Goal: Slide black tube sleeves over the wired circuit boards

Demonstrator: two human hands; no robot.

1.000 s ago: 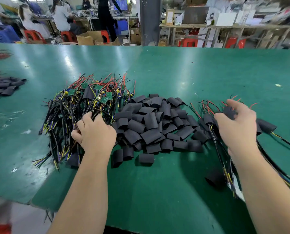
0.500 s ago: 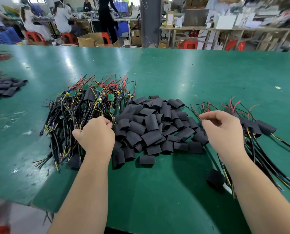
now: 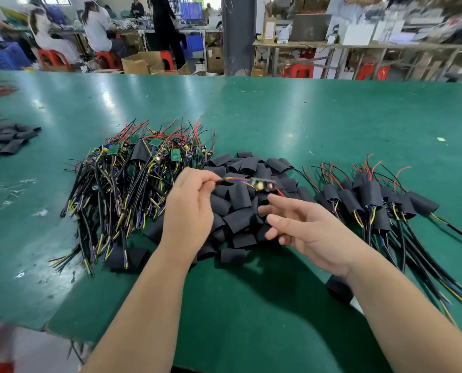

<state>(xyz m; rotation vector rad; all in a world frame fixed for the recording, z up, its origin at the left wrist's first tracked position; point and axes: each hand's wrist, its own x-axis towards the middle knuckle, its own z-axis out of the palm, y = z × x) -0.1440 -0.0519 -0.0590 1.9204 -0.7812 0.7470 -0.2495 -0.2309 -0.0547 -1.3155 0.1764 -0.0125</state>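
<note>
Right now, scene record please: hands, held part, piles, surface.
left hand: pinches the wires of one wired circuit board, lifted over the sleeve pile
right hand: fingers spread, holds nothing, just below the board; contact unclear
sleeve pile: loose black tubes, centre
bare boards pile: left of the sleeves
sleeved boards pile: right of the sleeves
held board: no sleeve on it yet
green table: carries all three piles
</note>
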